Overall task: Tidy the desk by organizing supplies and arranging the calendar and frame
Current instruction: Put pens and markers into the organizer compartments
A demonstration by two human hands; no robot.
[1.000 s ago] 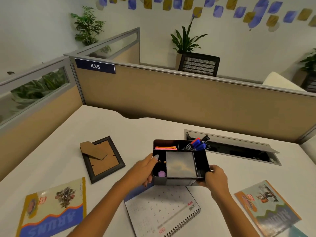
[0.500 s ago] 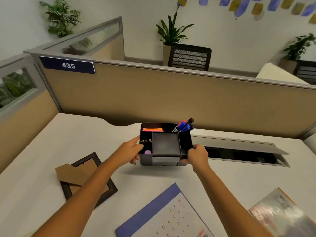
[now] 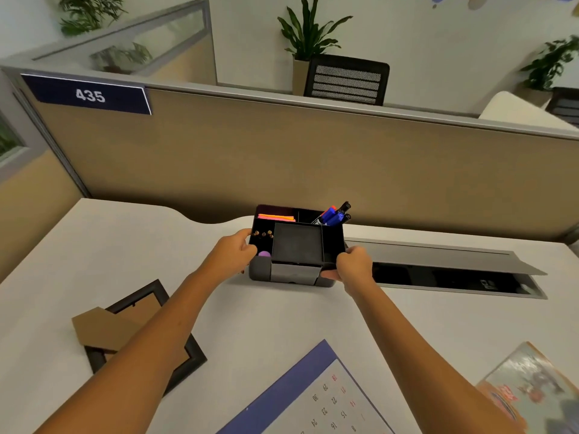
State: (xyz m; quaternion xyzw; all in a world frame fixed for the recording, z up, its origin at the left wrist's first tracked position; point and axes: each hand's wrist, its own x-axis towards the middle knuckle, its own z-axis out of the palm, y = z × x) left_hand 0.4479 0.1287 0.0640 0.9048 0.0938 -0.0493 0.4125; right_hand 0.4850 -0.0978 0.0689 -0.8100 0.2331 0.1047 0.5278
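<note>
Organizer (image 3: 296, 255) with markers (image 3: 332, 214), sticky notes (image 3: 276, 218)

We counted two hands, left hand (image 3: 233, 253) and right hand (image 3: 352, 266), one organizer (image 3: 296, 255), about four markers (image 3: 333, 214), one picture frame (image 3: 150, 336) lower left, one calendar (image 3: 316, 399), one booklet (image 3: 532, 389) lower right, three plants (image 3: 308, 29) up top.

A dark blue rectangular nameplate (image 3: 89, 94) on the tan partition reads "435". Below it on the desk, the white spiral calendar page (image 3: 329, 405) shows upside-down dates 28, 29, 30, 21, 22, 23, 24, 14, 15, 16, 8.
</note>
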